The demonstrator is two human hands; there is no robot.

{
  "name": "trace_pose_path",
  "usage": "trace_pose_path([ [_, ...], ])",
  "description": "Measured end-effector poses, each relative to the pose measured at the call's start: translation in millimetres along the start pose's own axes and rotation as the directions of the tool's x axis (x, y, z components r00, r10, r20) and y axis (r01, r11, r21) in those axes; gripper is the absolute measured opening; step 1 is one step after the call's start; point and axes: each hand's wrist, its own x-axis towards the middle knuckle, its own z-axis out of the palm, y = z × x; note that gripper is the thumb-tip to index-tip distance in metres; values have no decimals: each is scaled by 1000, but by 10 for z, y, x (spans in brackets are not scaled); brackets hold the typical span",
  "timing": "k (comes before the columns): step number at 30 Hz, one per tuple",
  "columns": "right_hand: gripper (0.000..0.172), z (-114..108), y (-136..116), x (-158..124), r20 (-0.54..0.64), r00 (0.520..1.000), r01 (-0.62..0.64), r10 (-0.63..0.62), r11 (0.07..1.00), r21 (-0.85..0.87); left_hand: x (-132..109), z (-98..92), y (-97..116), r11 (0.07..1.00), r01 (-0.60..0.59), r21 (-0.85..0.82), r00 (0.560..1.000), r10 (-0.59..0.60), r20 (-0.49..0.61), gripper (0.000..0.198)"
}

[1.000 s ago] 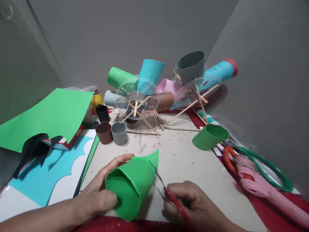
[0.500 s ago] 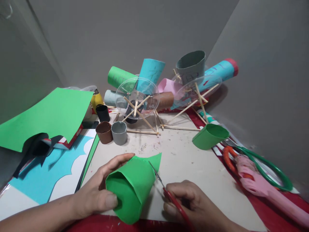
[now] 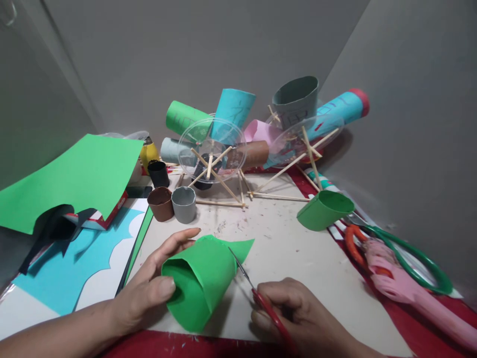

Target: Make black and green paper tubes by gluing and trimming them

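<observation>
A rolled green paper tube [image 3: 208, 278] lies tilted in my left hand [image 3: 149, 293], its open end towards me. My thumb rests at the rim of that opening and my fingers curl behind the tube. From its far end a pointed green flap sticks out to the right. My right hand [image 3: 294, 313] grips the red handles of a pair of scissors [image 3: 270, 311]. Their blades reach up and left to the tube's far edge, at the base of the flap. A shorter green paper ring [image 3: 322, 211] lies farther off to the right.
Behind stands a wheel of clear plastic discs and wooden sticks [image 3: 212, 169] carrying coloured paper tubes. Small brown [image 3: 161, 205], grey [image 3: 184, 205] and black [image 3: 158, 174] paper cups stand left of it. Green paper [image 3: 78, 174] lies at left; green-handled scissors [image 3: 413, 261] lie at right.
My left hand has turned the green tube slightly and shifted it a little up and left. The flap now points farther right. The scissors have barely moved, still at the tube's edge.
</observation>
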Motion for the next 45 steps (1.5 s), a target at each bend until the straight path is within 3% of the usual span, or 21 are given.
trace_pose_path([
  [4, 65, 2, -18, 9, 0, 1000, 11, -11, 1000, -25, -12, -23, -29, 1000, -17, 20, 1000, 18, -22, 89],
  [13, 62, -17, 55, 17, -43, 998, 47, -50, 997, -66, -6, 26, 24, 986, -33, 162, 998, 24, 57, 103],
  [20, 65, -14, 56, 20, -30, 999, 25, -25, 1000, -18, -2, 67, 44, 999, -19, 50, 999, 17, 37, 97],
  [25, 66, -15, 51, 21, -10, 1000, 22, -22, 998, -54, -7, 82, 53, 1000, 2, 23, 997, -3, 83, 87],
  [32, 64, -5, 69, 0, -2, 1000, -12, 12, 1000, -18, -16, 38, 70, 993, 13, 119, 998, -20, 60, 95],
  [39, 63, -5, 29, 19, -4, 1000, -8, 8, 1000, 26, -4, 61, 29, 996, 59, -60, 995, -54, 83, 94],
  [45, 62, -7, 39, 1, -9, 1000, -2, 2, 1000, -16, -15, 42, 24, 999, 36, -26, 998, -35, 60, 97],
])
